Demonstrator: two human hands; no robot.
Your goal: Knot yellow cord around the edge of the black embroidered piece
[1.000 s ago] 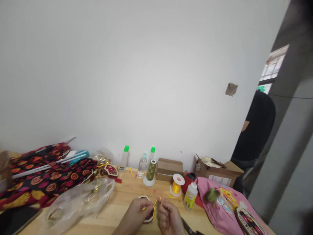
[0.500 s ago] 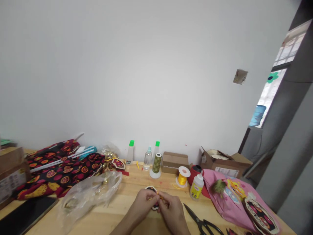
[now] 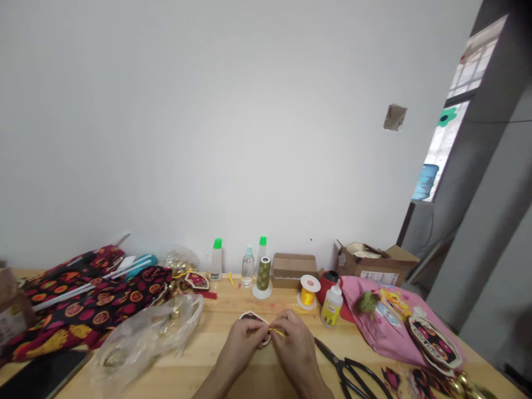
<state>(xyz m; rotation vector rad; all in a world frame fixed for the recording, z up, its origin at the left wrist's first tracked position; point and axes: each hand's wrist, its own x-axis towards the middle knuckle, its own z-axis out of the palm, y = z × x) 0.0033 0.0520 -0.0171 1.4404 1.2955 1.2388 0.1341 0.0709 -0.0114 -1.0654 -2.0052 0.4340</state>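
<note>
Both of my hands meet low in the middle of the view, resting on a pale wooden table (image 3: pixel 208 354). My left hand (image 3: pixel 245 342) is curled, its fingertips pinched on a thin yellow cord (image 3: pixel 277 331) right at the edge of a small dark patch (image 3: pixel 250 317) with a white rim, which lies flat on the table and pokes out just beyond my knuckles. My right hand (image 3: pixel 294 346) is closed too, thumb and fingers gripping the same yellow cord, so a short bright stretch of it shows in the gap between the two hands. Black scissors (image 3: pixel 351 370) lie on the table just to the right of my right hand. Beyond my hands, near the wall, stand a white glue bottle (image 3: pixel 331 307) with a yellow label, a spool of yellow cord (image 3: pixel 308 291) just beside it, and an olive green thread cone (image 3: pixel 263 275) on a white base. A small cardboard box (image 3: pixel 294 267) sits behind the spool. Pink printed cloth (image 3: pixel 384 332) spreads over the right side of the table. To my left lies a crumpled clear plastic bag (image 3: pixel 143 337), and past it a heap of dark red patterned fabric (image 3: pixel 83 302).
</note>
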